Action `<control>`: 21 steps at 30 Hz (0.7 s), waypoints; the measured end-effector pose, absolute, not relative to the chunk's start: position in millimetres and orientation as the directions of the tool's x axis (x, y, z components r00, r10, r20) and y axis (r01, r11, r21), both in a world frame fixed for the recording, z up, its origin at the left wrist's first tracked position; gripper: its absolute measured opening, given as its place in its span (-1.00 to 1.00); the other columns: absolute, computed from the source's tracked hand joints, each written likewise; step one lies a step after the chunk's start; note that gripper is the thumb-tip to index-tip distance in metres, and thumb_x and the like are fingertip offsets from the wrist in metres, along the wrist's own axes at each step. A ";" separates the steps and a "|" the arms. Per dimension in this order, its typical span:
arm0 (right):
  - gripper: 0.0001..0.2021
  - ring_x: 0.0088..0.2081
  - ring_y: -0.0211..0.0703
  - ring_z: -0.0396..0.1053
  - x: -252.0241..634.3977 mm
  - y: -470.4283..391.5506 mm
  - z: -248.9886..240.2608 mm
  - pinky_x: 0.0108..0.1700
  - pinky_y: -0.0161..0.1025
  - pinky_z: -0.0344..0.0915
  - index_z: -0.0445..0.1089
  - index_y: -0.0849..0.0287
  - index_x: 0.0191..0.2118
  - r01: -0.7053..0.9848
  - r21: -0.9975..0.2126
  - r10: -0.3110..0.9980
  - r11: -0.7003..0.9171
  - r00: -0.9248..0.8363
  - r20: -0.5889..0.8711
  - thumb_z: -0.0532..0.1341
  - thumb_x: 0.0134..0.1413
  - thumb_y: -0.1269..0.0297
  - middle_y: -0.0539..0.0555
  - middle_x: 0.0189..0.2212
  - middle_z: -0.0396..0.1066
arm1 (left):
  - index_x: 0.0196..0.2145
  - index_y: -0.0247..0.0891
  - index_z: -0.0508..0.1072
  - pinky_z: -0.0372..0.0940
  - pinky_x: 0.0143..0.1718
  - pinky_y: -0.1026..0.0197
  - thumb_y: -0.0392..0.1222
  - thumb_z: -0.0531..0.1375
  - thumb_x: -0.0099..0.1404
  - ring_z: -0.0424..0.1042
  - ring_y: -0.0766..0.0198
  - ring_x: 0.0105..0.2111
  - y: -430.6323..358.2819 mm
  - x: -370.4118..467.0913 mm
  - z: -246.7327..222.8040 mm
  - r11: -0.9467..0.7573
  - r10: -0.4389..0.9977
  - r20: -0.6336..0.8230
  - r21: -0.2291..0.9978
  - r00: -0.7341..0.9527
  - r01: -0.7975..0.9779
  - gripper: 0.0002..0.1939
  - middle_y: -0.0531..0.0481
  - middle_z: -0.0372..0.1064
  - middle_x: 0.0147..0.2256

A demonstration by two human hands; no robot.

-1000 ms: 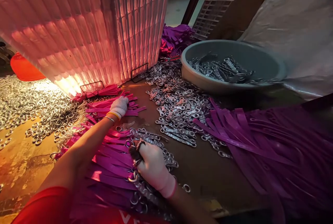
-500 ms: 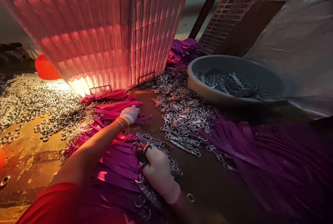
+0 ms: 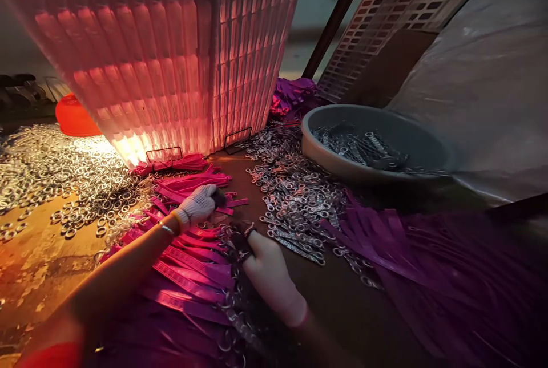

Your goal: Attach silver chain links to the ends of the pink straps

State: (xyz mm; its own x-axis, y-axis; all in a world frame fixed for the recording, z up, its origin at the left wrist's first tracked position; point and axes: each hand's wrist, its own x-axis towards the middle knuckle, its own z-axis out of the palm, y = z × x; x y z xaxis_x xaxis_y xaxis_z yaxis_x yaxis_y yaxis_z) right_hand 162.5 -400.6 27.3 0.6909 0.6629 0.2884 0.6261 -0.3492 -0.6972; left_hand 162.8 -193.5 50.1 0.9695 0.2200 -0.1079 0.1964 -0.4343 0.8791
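My left hand (image 3: 197, 205), in a white dotted glove with dark fingertips, is over the magenta straps (image 3: 188, 268). Its fingers are drawn together near a strap end; whatever they may hold is hidden. Closer to me, my right hand (image 3: 270, 274), in a white glove with dark fingertips, is closed at the right ends of the same row. Metal rings and clasps (image 3: 233, 305) hang at those ends. A clasp or strap end may be between the right fingers, but it is too dark to tell.
Loose metal rings (image 3: 85, 185) spread at the left, by an orange-red bowl (image 3: 77, 116). A ribbed translucent panel (image 3: 162, 71) stands behind. To the right are piled metal clasps (image 3: 299, 197), a grey basin (image 3: 368, 171) with metal pieces and purple straps (image 3: 411, 265).
My left hand has drawn back a little toward me and turned, so its dark fingertips now show. My right hand stays closed by the strap ends. The view has shifted slightly.
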 end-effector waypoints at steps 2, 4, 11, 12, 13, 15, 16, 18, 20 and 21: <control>-0.77 -0.37 -0.13 0.34 168.4 -396.0 33.1 -0.34 -0.28 0.16 0.43 0.15 -0.31 0.667 -0.661 0.680 -0.343 0.662 0.315 0.05 0.05 0.49 0.08 -0.42 0.46 | -0.38 -0.26 0.34 0.03 -0.70 0.33 -0.07 0.08 0.37 0.09 0.43 -0.74 -201.0 130.0 63.0 -0.245 0.210 -0.198 0.937 0.957 0.248 -0.76 0.10 0.21 -0.65; -0.74 -0.32 -0.11 0.37 169.3 -388.9 37.7 -0.30 -0.27 0.17 0.42 0.15 -0.29 0.720 -0.596 0.728 -0.356 0.614 0.307 0.03 -0.02 0.53 0.10 -0.37 0.47 | -0.41 -0.25 0.30 -0.07 -0.75 0.36 0.03 0.10 0.36 0.01 0.46 -0.77 -208.1 101.3 72.1 -0.041 0.199 -0.265 0.960 0.944 0.278 -0.69 0.16 0.11 -0.72; -0.82 -0.43 -0.15 0.34 150.1 -370.8 49.9 -0.40 -0.23 0.02 0.39 0.18 -0.41 0.843 -0.231 0.825 -0.485 0.529 0.199 0.11 -0.17 0.53 0.13 -0.39 0.48 | -0.47 -0.26 0.26 -0.04 -0.77 0.42 0.08 0.12 0.35 0.05 0.48 -0.78 -221.1 60.9 76.7 -0.022 0.235 -0.306 0.947 0.923 0.320 -0.62 0.17 0.13 -0.74; -0.83 -0.45 -0.16 0.32 148.1 -370.4 50.1 -0.41 -0.23 0.00 0.39 0.18 -0.42 0.854 -0.196 0.829 -0.482 0.517 0.211 0.12 -0.18 0.52 0.13 -0.39 0.48 | -0.45 -0.26 0.28 -0.03 -0.77 0.42 0.07 0.10 0.36 0.07 0.48 -0.78 -220.9 60.0 76.9 -0.069 0.221 -0.301 0.944 0.928 0.323 -0.64 0.17 0.14 -0.73; -0.84 -0.46 -0.17 0.31 146.7 -370.5 49.7 -0.42 -0.22 -0.02 0.39 0.18 -0.44 0.864 -0.166 0.834 -0.475 0.503 0.229 0.12 -0.20 0.52 0.12 -0.41 0.47 | -0.44 -0.26 0.29 -0.01 -0.76 0.43 0.05 0.10 0.36 0.10 0.48 -0.77 -220.3 59.6 77.4 -0.126 0.209 -0.294 0.938 0.932 0.324 -0.66 0.17 0.15 -0.71; -0.85 -0.49 -0.18 0.29 145.2 -371.4 46.7 -0.43 -0.22 -0.04 0.38 0.18 -0.48 0.883 -0.121 0.839 -0.453 0.469 0.278 0.13 -0.24 0.51 0.12 -0.44 0.46 | -0.43 -0.26 0.29 0.01 -0.76 0.44 0.00 0.08 0.37 0.15 0.48 -0.76 -217.9 59.7 78.7 -0.235 0.189 -0.281 0.917 0.941 0.322 -0.70 0.18 0.16 -0.67; -0.85 -0.50 -0.18 0.28 145.0 -372.0 44.5 -0.43 -0.22 -0.04 0.38 0.18 -0.49 0.891 -0.106 0.837 -0.442 0.453 0.306 0.12 -0.26 0.51 0.12 -0.45 0.45 | -0.43 -0.26 0.29 0.03 -0.76 0.44 -0.02 0.08 0.36 0.17 0.48 -0.76 -216.2 60.1 79.5 -0.275 0.175 -0.281 0.906 0.944 0.321 -0.71 0.18 0.16 -0.65; -0.85 -0.51 -0.19 0.26 145.1 -373.6 39.5 -0.44 -0.21 -0.05 0.37 0.18 -0.51 0.900 -0.097 0.827 -0.425 0.430 0.362 0.12 -0.29 0.51 0.13 -0.45 0.45 | -0.42 -0.26 0.30 0.05 -0.76 0.44 -0.05 0.07 0.36 0.18 0.48 -0.75 -212.7 60.6 81.0 -0.316 0.137 -0.294 0.892 0.946 0.323 -0.73 0.17 0.17 -0.62; -0.84 -0.51 -0.18 0.25 145.3 -375.2 34.8 -0.43 -0.22 -0.03 0.36 0.17 -0.50 0.900 -0.144 0.811 -0.411 0.433 0.394 0.10 -0.27 0.52 0.14 -0.45 0.45 | -0.40 -0.27 0.33 0.06 -0.76 0.43 -0.05 0.06 0.36 0.17 0.48 -0.75 -209.3 60.0 82.5 -0.317 0.089 -0.315 0.890 0.945 0.327 -0.74 0.16 0.18 -0.60; -0.83 -0.50 -0.18 0.25 145.4 -375.8 32.9 -0.43 -0.23 -0.01 0.36 0.17 -0.49 0.895 -0.195 0.805 -0.402 0.447 0.390 0.10 -0.25 0.53 0.12 -0.46 0.44 | -0.38 -0.27 0.34 0.06 -0.76 0.43 -0.04 0.06 0.36 0.16 0.48 -0.75 -207.8 59.2 83.1 -0.313 0.065 -0.323 0.892 0.944 0.327 -0.74 0.16 0.18 -0.60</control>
